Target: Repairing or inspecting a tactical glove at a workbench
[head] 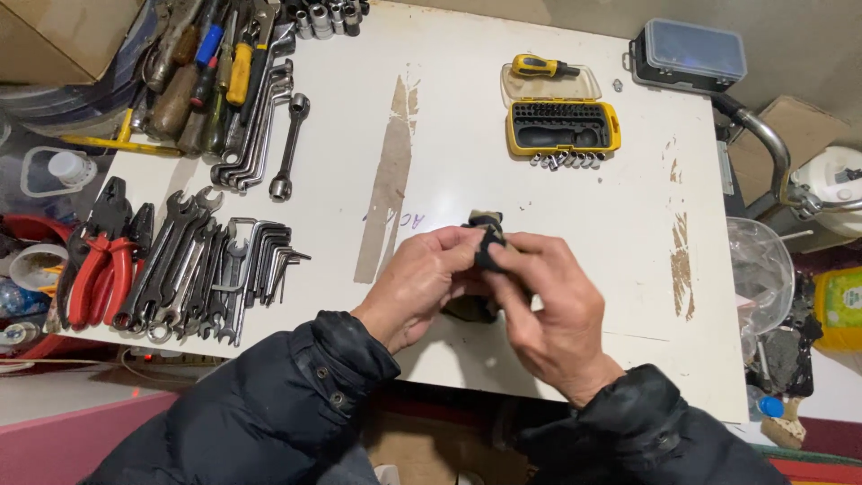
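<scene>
Both hands meet over the near middle of a white table. My left hand and my right hand together grip a small black part with a tan, dirty end sticking up between the fingertips. The fingers hide most of it, so its shape is unclear. Dark padded jacket sleeves cover both arms.
Spanners, hex keys and red-handled pliers lie at the left edge. Screwdrivers and a socket wrench lie at the far left. A yellow bit case stands open at the back, with a grey plastic box beyond.
</scene>
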